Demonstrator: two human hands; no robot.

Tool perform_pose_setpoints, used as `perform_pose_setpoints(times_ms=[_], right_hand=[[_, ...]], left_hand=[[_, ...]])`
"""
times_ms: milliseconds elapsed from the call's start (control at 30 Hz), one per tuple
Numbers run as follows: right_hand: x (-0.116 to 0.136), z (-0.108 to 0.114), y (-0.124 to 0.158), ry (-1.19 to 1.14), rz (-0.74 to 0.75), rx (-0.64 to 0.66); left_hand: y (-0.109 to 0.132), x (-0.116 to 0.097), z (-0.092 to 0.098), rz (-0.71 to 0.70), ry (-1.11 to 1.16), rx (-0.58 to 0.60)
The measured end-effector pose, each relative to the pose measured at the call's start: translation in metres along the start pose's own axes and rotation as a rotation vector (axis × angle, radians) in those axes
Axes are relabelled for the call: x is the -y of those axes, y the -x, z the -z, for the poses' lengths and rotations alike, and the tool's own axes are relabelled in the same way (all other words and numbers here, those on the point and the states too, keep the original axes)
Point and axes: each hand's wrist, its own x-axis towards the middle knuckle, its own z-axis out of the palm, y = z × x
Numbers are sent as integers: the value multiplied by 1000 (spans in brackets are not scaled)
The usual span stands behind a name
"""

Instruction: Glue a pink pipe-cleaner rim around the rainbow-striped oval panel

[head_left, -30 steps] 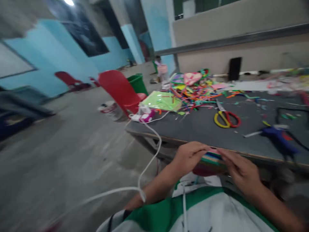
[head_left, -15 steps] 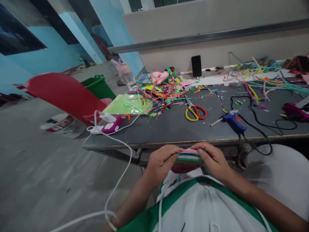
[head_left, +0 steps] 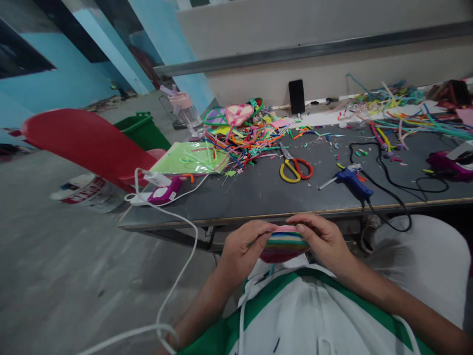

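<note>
Just in front of my body, below the table's front edge, is a striped pipe-cleaner piece [head_left: 284,242] with pink, blue, white, green and dark red rows. My left hand [head_left: 246,244] pinches its upper left corner between thumb and fingers. At the upper right corner, my right hand [head_left: 325,239] has its thumb against the near face, with the fingers behind the top edge. Scissors [head_left: 294,165] with one yellow and one red handle lie on the table beyond my hands. A blue glue gun [head_left: 353,183] rests to their right, its black cord trailing off the edge.
The grey table [head_left: 236,197] holds a heap of pipe-cleaner scraps [head_left: 251,143], a green packet [head_left: 192,157], a purple power adapter [head_left: 164,191] and an upright phone [head_left: 296,96]. A white cable [head_left: 186,266] hangs at left near my arm. A red chair [head_left: 81,138] stands left.
The view has shifted slightly, so the table things appear a little further left and higher. My right fingers have loosened a little from the top edge; both hands stay at the striped piece.
</note>
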Motion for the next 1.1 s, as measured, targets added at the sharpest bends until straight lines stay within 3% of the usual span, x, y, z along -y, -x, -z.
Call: perform_pose_setpoints(times_ms=[167,467,533,667,733,933,1100], right_hand=[[7,0,-2,36,36,34],[21,-1,-9,59,-211,66],[21,0,-8,113,-109,58],[14,3,-1,297,273,60],[11,3,2,401,387,85],[2,2,3,556,499,75],[-1,6,4,572,626,20]], left_hand=[[2,0,0,-10,7,29],[3,2,-5,-28,28,25],[3,2,-5,-18,26,29],[3,2,-5,-2,24,7],[3,1,-5,-7,27,-8],[3,-2,-5,-22,1,-13],[11,3,4,40,47,64]])
